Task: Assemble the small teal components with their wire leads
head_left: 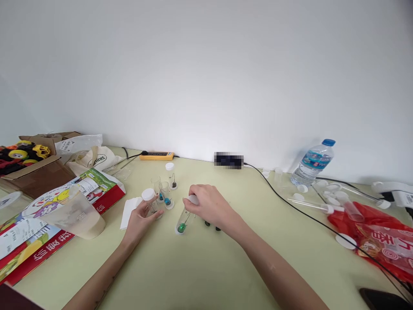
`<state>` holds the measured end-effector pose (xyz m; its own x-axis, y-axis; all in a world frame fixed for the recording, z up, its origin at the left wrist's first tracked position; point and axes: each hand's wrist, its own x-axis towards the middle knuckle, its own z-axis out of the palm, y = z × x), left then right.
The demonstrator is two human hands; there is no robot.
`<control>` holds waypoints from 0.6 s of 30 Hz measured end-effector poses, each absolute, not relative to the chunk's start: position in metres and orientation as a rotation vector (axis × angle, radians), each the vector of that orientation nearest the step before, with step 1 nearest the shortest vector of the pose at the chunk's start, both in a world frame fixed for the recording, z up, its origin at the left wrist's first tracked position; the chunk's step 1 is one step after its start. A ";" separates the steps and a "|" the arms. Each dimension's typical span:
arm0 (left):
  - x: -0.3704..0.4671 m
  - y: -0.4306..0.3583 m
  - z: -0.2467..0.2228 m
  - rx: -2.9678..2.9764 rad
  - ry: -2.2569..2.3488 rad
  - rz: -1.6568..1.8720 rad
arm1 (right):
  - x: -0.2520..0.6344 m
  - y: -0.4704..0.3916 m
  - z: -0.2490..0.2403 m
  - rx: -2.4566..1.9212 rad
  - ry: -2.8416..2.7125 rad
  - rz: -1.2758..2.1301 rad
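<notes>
My left hand [142,219] is wrapped round a clear tube with a white cap [148,195]. In my right hand [204,204] is the white cap of another clear tube, tilted, with a green item [182,227] at its bottom end near the table. Between and behind the hands stand clear tubes without caps, one holding a blue item [167,201]. Farther back, a white-capped tube [170,175] holds a dark item. Small dark pieces [207,223] lie partly hidden beneath my right wrist.
A white paper [128,212], a plastic cup [85,219] and a red box [109,198] lie left. Behind are a yellow power strip [156,156] and a black cable [277,196]. Right are a water bottle [312,162], loose tubes, caps and a red bag [387,241].
</notes>
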<state>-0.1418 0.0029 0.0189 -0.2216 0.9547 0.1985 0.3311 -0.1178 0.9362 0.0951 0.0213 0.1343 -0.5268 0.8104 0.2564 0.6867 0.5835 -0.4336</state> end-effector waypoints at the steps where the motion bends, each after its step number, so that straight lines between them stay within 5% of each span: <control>1: -0.144 -0.004 0.019 1.452 1.586 1.366 | 0.094 0.021 0.135 -1.217 -2.397 0.318; 7: -0.128 -0.047 0.036 1.881 1.765 1.943 | 0.091 0.020 0.133 -1.360 -2.352 0.027; 12: -0.056 -0.037 0.063 1.953 1.376 1.071 | 0.092 0.024 0.134 -1.311 -2.357 0.137; 18: -0.007 0.003 0.080 1.196 0.704 0.737 | 0.162 0.071 0.161 -1.305 -2.110 0.058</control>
<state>-0.0066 0.0031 0.0802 0.5787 0.8105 -0.0908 -0.1280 0.2003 0.9713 0.1621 0.0714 0.1609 -0.2951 0.8147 0.4991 0.7860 0.5040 -0.3580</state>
